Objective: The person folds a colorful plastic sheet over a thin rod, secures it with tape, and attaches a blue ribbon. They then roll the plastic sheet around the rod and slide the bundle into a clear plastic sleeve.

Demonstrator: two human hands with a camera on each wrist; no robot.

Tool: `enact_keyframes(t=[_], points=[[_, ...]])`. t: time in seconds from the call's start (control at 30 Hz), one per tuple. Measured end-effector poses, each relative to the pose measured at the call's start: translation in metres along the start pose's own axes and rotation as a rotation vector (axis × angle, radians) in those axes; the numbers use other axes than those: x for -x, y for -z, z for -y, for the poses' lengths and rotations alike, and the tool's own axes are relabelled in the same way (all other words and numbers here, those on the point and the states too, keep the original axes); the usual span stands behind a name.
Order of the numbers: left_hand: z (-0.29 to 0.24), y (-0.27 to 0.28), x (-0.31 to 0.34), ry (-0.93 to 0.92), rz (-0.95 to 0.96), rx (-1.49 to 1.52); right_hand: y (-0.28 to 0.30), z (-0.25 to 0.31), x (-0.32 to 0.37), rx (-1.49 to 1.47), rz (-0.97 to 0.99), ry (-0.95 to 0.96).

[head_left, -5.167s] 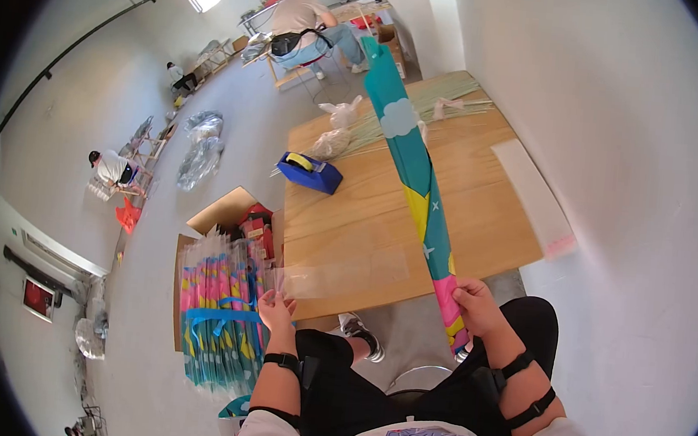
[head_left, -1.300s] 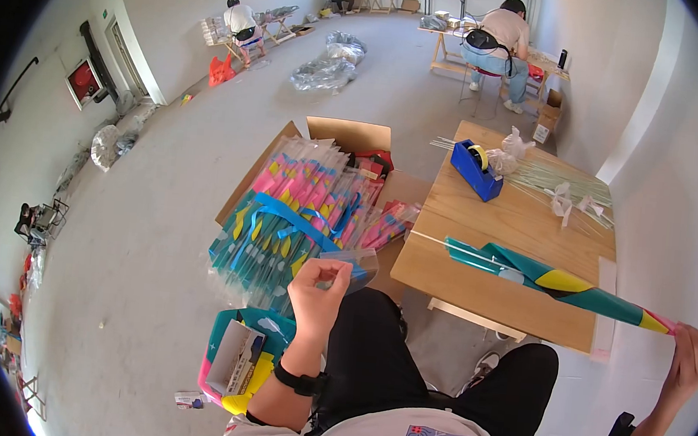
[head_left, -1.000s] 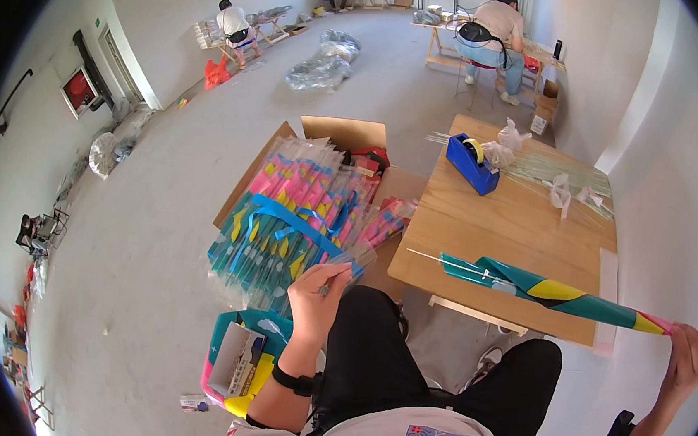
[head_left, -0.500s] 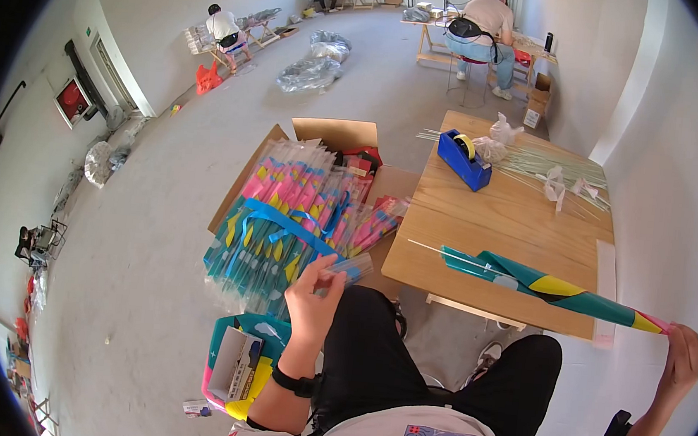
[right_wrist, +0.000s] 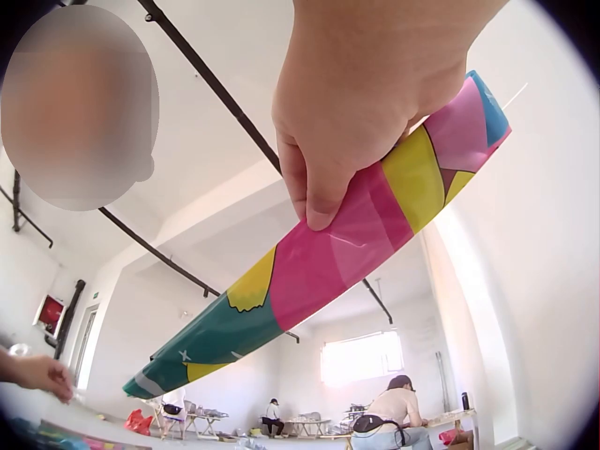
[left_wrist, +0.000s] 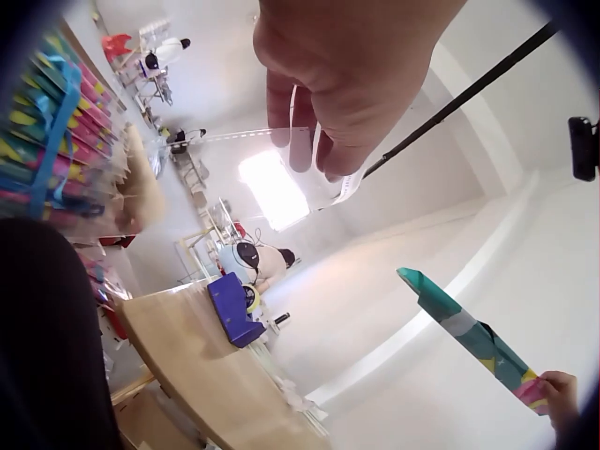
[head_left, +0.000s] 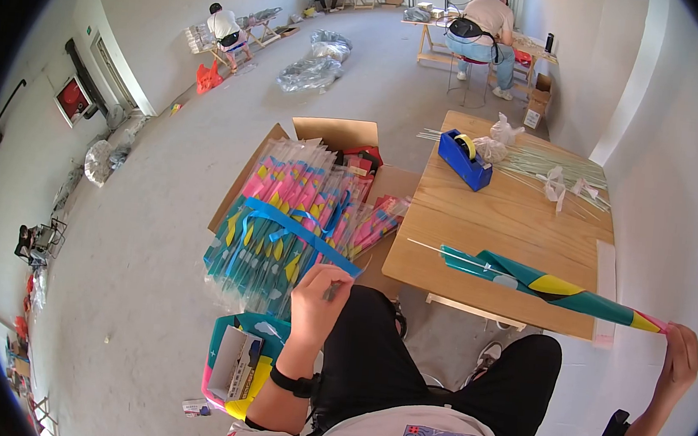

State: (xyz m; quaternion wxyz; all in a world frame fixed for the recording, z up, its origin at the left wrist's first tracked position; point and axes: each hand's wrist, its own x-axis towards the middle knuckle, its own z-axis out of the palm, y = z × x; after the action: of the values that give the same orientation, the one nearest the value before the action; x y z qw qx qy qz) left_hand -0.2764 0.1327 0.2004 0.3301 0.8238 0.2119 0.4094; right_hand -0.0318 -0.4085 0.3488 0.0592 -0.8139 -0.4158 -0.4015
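Observation:
My right hand (head_left: 677,340), held far out to the right, pinches the pink tail end of a long folded kite (head_left: 554,287) in teal, yellow and pink. The kite lies nearly level, its tip and thin rod over the front of the wooden table (head_left: 506,223). In the right wrist view my fingers (right_wrist: 323,178) curl round the pink end of the kite (right_wrist: 366,239). My left hand (head_left: 334,280), raised above my left knee, pinches a clear plastic sleeve (left_wrist: 311,141) that hangs from the fingers (left_wrist: 333,112). The sleeve barely shows in the head view.
A blue tape dispenser (head_left: 464,159), thin rods (head_left: 557,166) and small plastic bags sit at the table's far end. Left of the table an open cardboard box (head_left: 335,134) holds bundled packed kites (head_left: 286,225). A bag (head_left: 239,358) lies by my left leg. Other people work at the room's far end.
Since five seconds ago my view has swung left and the kite has dropped from upright to nearly level on my right. In the last second my left hand drew the sleeve in closer.

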Motion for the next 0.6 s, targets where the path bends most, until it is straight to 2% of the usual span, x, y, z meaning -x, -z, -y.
enact_keyframes(t=[0.17,0.23,0.27,0.33,0.43,0.6], points=[[0.000,-0.001,0.002,0.003,0.006,-0.043,0.000,0.002,0.000,0.008,0.001,-0.004],[0.002,-0.002,0.002,0.153,0.009,0.141,0.000,0.002,0.000,-0.004,-0.005,-0.015],[0.004,-0.003,0.003,0.153,0.009,0.142,0.000,0.002,0.000,-0.003,-0.005,-0.015],[0.008,-0.006,0.003,0.269,-0.018,0.373,-0.001,0.002,0.000,-0.009,-0.001,-0.006],[0.012,-0.005,0.001,0.203,-0.030,0.331,-0.001,0.002,0.001,-0.014,0.005,-0.017],[0.004,-0.004,-0.002,0.233,-0.039,0.315,-0.003,0.003,0.001,-0.015,-0.006,-0.016]])
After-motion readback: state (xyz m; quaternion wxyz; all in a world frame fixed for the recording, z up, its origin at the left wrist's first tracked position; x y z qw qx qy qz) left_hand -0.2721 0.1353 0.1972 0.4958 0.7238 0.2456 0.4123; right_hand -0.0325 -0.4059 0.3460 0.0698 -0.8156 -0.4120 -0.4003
